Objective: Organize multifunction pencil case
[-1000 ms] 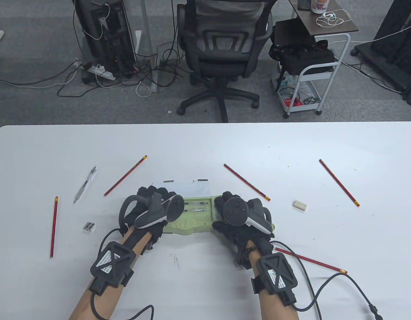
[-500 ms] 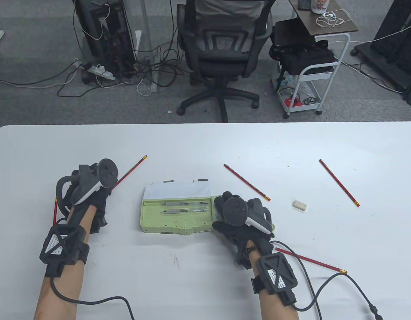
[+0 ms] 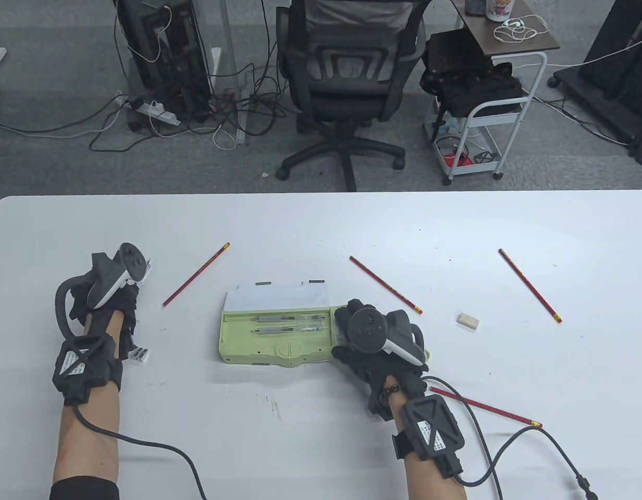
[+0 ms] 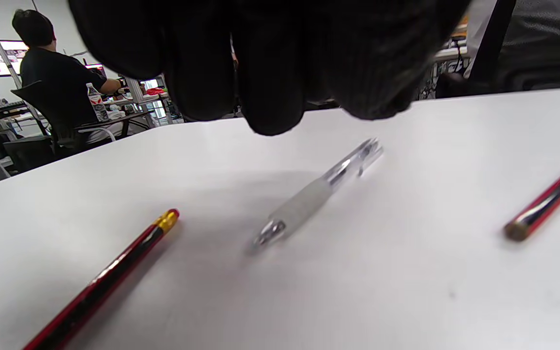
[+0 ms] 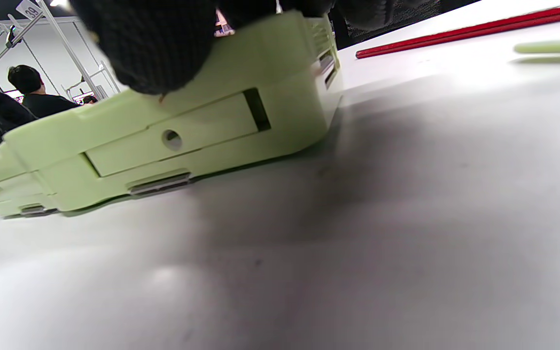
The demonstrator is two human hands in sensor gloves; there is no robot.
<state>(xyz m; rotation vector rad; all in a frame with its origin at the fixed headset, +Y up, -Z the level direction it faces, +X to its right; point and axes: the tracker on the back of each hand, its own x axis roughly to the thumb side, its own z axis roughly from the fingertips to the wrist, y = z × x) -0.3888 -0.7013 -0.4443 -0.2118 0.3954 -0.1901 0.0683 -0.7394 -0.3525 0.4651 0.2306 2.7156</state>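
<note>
Since half a second ago the left hand [image 3: 110, 297] has moved further left and toward the person, away from the pencil case [image 3: 276, 333], and now it hangs over the clear pen [image 4: 316, 194] on the left part of the table [image 3: 321, 229]. Its fingers [image 4: 270, 73] hang down above the pen without touching it and they hold nothing; they look only loosely bent, but the wrist view is too close to be sure.

The right hand [image 3: 375, 338] has not moved. Its fingers [image 5: 158, 48] are curled over the right end of the green case and hold it against the table. The case lies open near the middle of the table, its white lid [image 3: 279, 296] standing up at the far side, and two pens [image 3: 289, 323] lie inside.

Red pencils are spread over the white table: one [image 3: 196, 274] left of the case, one [image 3: 386, 285] right of it, one [image 3: 529, 285] further right, and one [image 3: 485, 407] near the right wrist. A white eraser [image 3: 468, 321] lies to the right of the case, and a small sharpener [image 3: 139, 354] just beside the left wrist.

Behind the table there is grey carpet with an office chair [image 3: 347, 78], loose cables [image 3: 232, 114] and a white cart [image 3: 488, 130].
</note>
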